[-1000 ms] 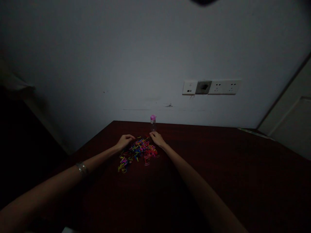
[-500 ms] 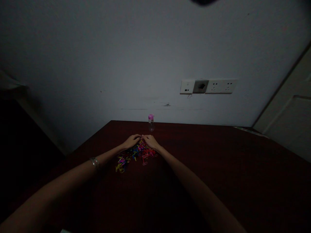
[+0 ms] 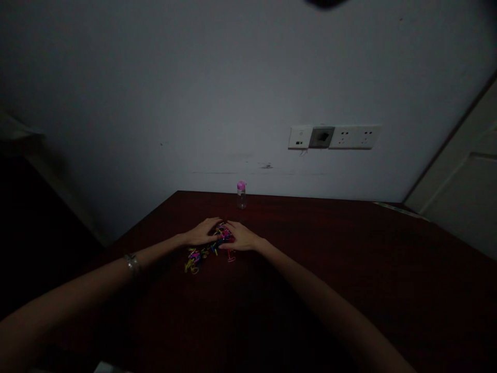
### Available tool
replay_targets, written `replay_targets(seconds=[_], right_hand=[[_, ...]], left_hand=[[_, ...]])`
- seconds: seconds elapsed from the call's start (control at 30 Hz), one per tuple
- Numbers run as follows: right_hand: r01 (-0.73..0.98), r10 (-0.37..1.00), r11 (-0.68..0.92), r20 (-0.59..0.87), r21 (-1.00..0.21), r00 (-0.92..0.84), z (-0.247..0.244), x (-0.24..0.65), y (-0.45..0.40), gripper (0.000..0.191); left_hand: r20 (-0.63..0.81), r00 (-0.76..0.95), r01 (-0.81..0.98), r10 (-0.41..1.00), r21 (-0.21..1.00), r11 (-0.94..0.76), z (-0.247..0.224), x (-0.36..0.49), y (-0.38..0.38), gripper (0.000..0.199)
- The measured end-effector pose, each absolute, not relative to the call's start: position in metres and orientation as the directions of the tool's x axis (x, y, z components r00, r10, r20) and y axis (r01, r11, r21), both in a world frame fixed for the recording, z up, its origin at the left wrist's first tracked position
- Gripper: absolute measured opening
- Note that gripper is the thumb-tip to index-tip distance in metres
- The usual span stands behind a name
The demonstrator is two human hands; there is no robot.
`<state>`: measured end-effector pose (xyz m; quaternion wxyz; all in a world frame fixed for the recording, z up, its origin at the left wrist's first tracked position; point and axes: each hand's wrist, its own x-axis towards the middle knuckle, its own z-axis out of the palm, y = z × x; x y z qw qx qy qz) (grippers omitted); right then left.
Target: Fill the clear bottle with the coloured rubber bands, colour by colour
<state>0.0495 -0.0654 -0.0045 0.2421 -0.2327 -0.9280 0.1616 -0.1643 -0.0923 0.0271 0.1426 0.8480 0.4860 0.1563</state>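
A pile of coloured paper clips [image 3: 223, 234] lies on the dark red table, hemmed in from both sides by my hands. My left hand [image 3: 203, 232] curves around its left side, thumb apart from the fingers. On the right, my right hand [image 3: 240, 237] cups the pile, its thumb spread toward me and its fingers toward the far side. Both hands are open and touch the clips' edges; some clips are hidden under them. A smaller cluster of yellow and purple clips [image 3: 194, 259] lies nearer to me on the left.
A small clear bottle with a pink cap [image 3: 241, 196] stands upright beyond my hands, near the wall [image 3: 217, 103]. Wall sockets [image 3: 334, 137] are at the right. The table [image 3: 330, 248] extends to the right toward a pale door [image 3: 466, 176]. A pale object [image 3: 104, 368] shows at the bottom edge.
My hands, which met at the far side of the pile, have parted. They now cup its left and right sides, and the right hand covers the red clips there.
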Motion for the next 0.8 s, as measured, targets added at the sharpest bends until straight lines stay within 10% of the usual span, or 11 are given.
replay_targets(seconds=[0.4, 0.8], right_hand=[[0.442, 0.527, 0.85, 0.45, -0.287, -0.721, -0.009, 0.046, -0.071, 0.038], [0.424, 0.515, 0.857, 0.45, -0.293, -0.73, -0.004, 0.035, -0.072, 0.015]], left_hand=[[0.177, 0.595, 0.784, 0.784, 0.084, -0.615, 0.018, -0.155, -0.109, 0.047], [0.067, 0.44, 0.873, 0.895, 0.2, -0.444, 0.014, -0.151, -0.107, 0.023]])
